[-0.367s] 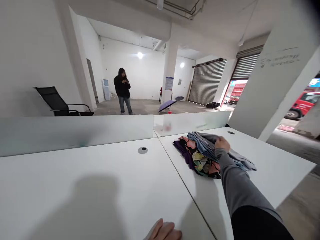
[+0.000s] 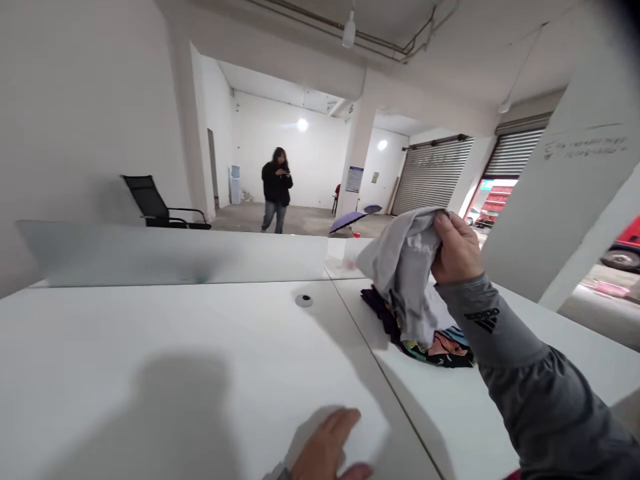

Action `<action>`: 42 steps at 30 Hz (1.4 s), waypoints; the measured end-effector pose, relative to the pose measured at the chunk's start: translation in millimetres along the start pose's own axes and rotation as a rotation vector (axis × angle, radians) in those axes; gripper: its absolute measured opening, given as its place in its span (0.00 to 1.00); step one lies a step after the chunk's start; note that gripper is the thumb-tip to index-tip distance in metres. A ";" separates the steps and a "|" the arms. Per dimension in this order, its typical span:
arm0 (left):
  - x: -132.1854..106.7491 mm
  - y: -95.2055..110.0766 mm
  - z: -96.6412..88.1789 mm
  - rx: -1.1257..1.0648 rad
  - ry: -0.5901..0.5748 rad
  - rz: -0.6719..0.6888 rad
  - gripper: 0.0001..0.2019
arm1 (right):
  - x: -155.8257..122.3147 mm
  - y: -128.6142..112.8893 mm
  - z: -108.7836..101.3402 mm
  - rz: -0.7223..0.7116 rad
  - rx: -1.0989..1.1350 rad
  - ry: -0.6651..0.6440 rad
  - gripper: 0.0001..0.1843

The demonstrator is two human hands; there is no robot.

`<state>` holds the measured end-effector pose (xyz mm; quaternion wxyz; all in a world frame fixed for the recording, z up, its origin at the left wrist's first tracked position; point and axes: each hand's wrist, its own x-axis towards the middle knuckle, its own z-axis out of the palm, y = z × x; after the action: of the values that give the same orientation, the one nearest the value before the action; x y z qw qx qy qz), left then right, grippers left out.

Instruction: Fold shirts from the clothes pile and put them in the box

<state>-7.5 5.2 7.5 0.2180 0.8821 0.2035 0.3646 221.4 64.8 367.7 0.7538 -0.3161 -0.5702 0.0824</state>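
Note:
Pinched in my right hand (image 2: 457, 248) is a light grey garment (image 2: 411, 267), lifted by its upper edge and hanging in loose folds. Its lower end hangs in front of a pile of clothes (image 2: 440, 350), where a dark purple piece and a black piece with a coloured print show. The grey cloth hides much of that pile. My left hand (image 2: 327, 447) is low over the white table (image 2: 200, 340) near the front edge, thumb and fingers apart, holding nothing.
A frosted divider (image 2: 190, 257) runs along the table's back edge. A round cable hole (image 2: 304, 301) is in the tabletop, left of the seam. Beyond stand a person (image 2: 277, 187) holding a phone, a black chair (image 2: 155, 203) and an open purple umbrella (image 2: 347, 221).
My right hand has raised the light grey garment off the pile, where it was lying before. My left hand has come further into view with its fingers spread. The view has shifted left.

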 end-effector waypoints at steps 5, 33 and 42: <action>16.9 0.2 -60.2 -0.266 0.407 -0.444 0.47 | -71.1 -22.6 75.0 0.368 -0.008 -0.305 0.16; 15.9 110.0 -334.2 0.325 0.309 -0.182 0.16 | -75.4 -23.7 75.0 0.105 -1.230 -0.472 0.06; 36.7 145.0 -344.5 -0.312 0.509 -0.038 0.18 | 36.3 -42.0 161.2 0.022 -0.038 -0.170 0.13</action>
<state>-206.8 -13.7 325.2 0.2996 0.7143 0.2095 0.5968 76.7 111.0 445.2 0.6957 -0.3284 -0.6300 0.1064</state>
